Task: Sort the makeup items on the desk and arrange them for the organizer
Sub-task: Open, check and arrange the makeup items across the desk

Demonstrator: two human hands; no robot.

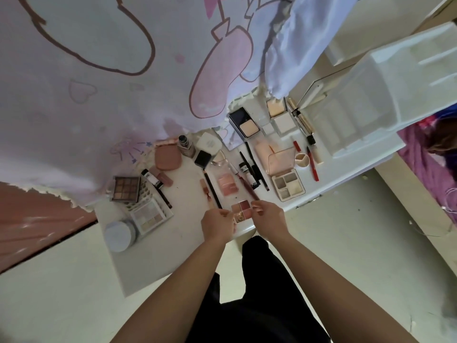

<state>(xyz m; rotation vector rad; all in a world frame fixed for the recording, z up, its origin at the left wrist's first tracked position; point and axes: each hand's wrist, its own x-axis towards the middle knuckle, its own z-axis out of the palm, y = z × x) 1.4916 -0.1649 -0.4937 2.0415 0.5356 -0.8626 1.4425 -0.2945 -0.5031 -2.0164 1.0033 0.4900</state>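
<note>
A small four-pan eyeshadow palette [241, 211] in pink and red shades is held near the desk's front edge. My left hand [217, 224] pinches its left side and my right hand [268, 218] pinches its right side. Around it on the white desk [188, 194] lie several makeup items: a brown nine-pan palette [125, 189], a pale highlighter palette [150, 215], a pink blush palette [227, 185], a grey quad palette [288, 184], a round pink compact [167, 157], a black powder compact [243, 126], pencils and tubes. The white organizer [385, 95] stands at the right.
A round silver-lidded jar [118, 234] sits at the desk's left front corner. A patterned curtain [99, 82] hangs behind the desk. A red pencil [312, 164] and a small round dish [302, 160] lie near the organizer. Pale floor [358, 243] lies below.
</note>
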